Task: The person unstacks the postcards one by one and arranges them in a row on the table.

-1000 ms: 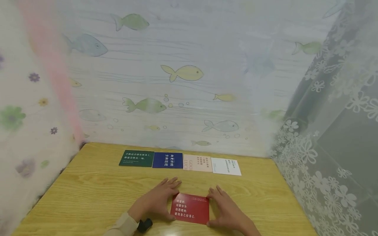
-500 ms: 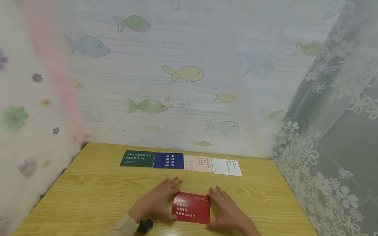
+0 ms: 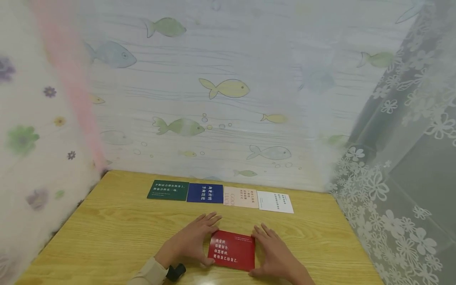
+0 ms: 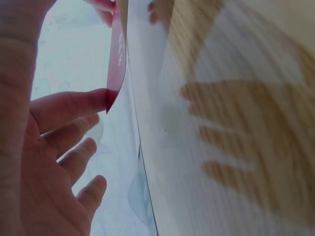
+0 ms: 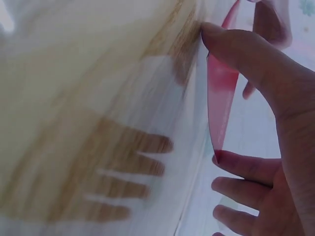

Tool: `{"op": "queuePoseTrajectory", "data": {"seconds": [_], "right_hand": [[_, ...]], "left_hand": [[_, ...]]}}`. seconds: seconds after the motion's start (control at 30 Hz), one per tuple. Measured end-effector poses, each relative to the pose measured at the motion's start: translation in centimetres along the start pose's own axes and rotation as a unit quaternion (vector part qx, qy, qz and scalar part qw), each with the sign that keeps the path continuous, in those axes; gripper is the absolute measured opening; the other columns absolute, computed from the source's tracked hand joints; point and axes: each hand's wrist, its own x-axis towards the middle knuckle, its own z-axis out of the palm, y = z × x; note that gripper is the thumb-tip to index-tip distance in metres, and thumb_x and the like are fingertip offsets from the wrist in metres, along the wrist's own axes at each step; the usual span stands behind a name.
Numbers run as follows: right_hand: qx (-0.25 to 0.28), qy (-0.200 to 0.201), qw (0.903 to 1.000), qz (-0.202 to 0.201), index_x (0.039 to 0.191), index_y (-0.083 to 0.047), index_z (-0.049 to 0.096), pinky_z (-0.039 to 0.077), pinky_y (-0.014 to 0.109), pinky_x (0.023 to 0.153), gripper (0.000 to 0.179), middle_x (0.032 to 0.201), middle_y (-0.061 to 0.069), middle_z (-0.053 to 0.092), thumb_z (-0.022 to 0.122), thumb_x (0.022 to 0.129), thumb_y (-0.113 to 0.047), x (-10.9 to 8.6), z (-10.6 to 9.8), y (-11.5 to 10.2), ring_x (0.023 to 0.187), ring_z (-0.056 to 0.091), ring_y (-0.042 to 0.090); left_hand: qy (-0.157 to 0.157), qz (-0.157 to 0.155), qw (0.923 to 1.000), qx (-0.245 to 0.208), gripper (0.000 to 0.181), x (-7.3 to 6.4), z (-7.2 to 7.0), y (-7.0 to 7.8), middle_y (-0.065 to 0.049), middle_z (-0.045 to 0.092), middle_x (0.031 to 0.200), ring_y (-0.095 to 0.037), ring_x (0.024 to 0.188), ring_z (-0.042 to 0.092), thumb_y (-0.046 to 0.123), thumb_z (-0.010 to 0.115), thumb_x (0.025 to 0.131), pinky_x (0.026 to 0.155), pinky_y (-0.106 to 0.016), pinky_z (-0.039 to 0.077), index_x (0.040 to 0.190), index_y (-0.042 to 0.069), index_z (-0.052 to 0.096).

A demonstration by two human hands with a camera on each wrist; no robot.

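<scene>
A red card [image 3: 231, 250] with white writing lies flat between my hands at the front of the table. My left hand [image 3: 194, 241] holds its left edge, index finger at the far corner and thumb at the near one. On the other side my right hand [image 3: 274, 253] grips the right edge the same way. In the left wrist view the card [image 4: 116, 61] is edge-on and slightly bowed, with the index fingertip at its corner. The right wrist view shows the thumb [image 5: 241, 46] on one end of the card and the index fingertip at the other. Other fingers are spread loosely.
Behind the hands, a green card [image 3: 168, 190], a blue card [image 3: 205, 193], a pale pink card [image 3: 240, 196] and a white card [image 3: 276, 202] form a row. The glossy wood-grain table [image 3: 117, 225] meets a fish-patterned curtain [image 3: 228, 158] at the back.
The head view has shifted slightly, so the row of cards appears a little further right. Both hands keep their hold on the red card.
</scene>
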Motion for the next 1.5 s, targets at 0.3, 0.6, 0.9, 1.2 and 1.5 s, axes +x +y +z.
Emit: {"op": "queuePoseTrajectory", "data": {"seconds": [0.3, 0.6, 0.9, 1.2, 1.5], "right_hand": [[0.001, 0.009, 0.9997, -0.022, 0.123, -0.014, 0.067, 0.037, 0.059, 0.117, 0.072, 0.153, 0.013, 0.052, 0.084, 0.070, -0.060, -0.1, 0.0, -0.4, 0.148, 0.037, 0.039], [0.029, -0.054, 0.9981, 0.000, 0.138, -0.012, 0.062, 0.036, 0.064, 0.115, 0.094, 0.153, 0.012, 0.051, 0.083, 0.066, -0.068, -0.8, -0.2, -0.6, 0.147, 0.036, 0.042], [0.025, -0.024, 0.9992, -0.017, 0.124, -0.014, 0.067, 0.037, 0.065, 0.114, 0.078, 0.149, 0.015, 0.055, 0.085, 0.067, -0.064, -1.0, 0.0, -0.7, 0.144, 0.040, 0.045], [-0.006, -0.007, 0.9989, -0.045, 0.129, -0.013, 0.065, 0.039, 0.065, 0.113, 0.087, 0.149, 0.015, 0.055, 0.075, 0.070, -0.076, -1.3, 0.0, -0.7, 0.144, 0.041, 0.044], [-0.026, 0.002, 0.9984, -0.050, 0.130, -0.012, 0.064, 0.040, 0.063, 0.113, 0.102, 0.151, 0.016, 0.052, 0.066, 0.065, -0.090, -1.4, 0.2, -0.9, 0.144, 0.040, 0.043]], "left_hand": [[0.005, -0.002, 0.9993, -0.036, 0.077, -0.4, -0.3, 0.1, -0.003, 0.040, 0.163, -0.031, 0.155, 0.025, 0.061, 0.083, 0.071, 0.125, -0.056, 0.023, 0.130, 0.011, 0.071], [-0.040, -0.055, 0.9973, -0.028, 0.102, -1.7, 0.2, 0.4, -0.002, 0.032, 0.166, -0.031, 0.157, 0.019, 0.078, 0.079, 0.062, 0.127, -0.054, 0.019, 0.143, 0.018, 0.060], [-0.049, -0.051, 0.9974, -0.009, 0.097, -2.1, 0.2, 0.7, -0.004, 0.035, 0.165, -0.030, 0.156, 0.021, 0.076, 0.079, 0.066, 0.127, -0.053, 0.020, 0.143, 0.019, 0.061], [-0.025, -0.020, 0.9990, 0.033, 0.081, -2.3, 0.7, 1.3, -0.002, 0.039, 0.163, -0.027, 0.155, 0.025, 0.069, 0.081, 0.067, 0.126, -0.053, 0.022, 0.130, 0.021, 0.069], [-0.013, -0.001, 0.9976, 0.068, 0.090, -2.1, 0.8, 1.6, 0.001, 0.039, 0.163, -0.025, 0.154, 0.028, 0.073, 0.078, 0.067, 0.125, -0.050, 0.025, 0.136, 0.017, 0.066]]}}
